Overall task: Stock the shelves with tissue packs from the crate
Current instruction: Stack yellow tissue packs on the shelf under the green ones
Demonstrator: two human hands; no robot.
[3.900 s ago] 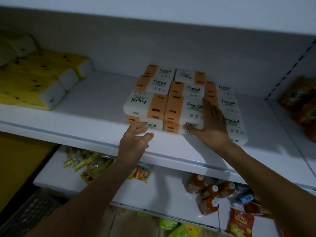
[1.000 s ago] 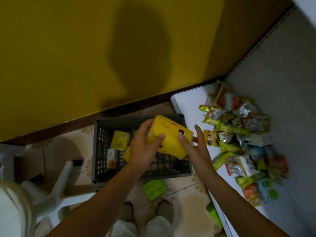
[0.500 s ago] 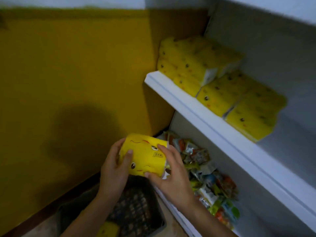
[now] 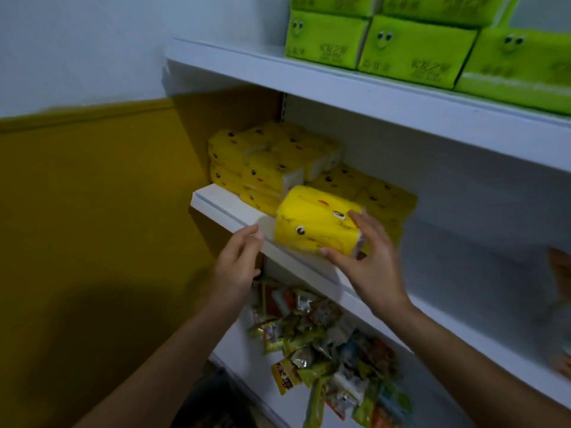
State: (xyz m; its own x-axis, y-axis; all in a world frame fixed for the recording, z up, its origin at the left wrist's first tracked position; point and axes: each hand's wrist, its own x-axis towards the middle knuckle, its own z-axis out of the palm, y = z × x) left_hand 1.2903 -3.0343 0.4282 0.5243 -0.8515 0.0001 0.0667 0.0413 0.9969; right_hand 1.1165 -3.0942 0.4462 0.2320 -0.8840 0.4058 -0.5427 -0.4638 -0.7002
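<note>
Yellow tissue pack (image 4: 318, 223) at the shelf (image 4: 216, 202) edge, right hand (image 4: 367, 267) grasping its end, left hand (image 4: 238, 264) released just beside.

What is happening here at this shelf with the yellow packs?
A person is stocking a shelf. The right hand grips a yellow tissue pack at the front edge of the middle shelf, in front of the stacked yellow packs. The left hand is open beside the pack's left end. Green packs stand on the shelf above and snack packets lie on the one below.
</note>
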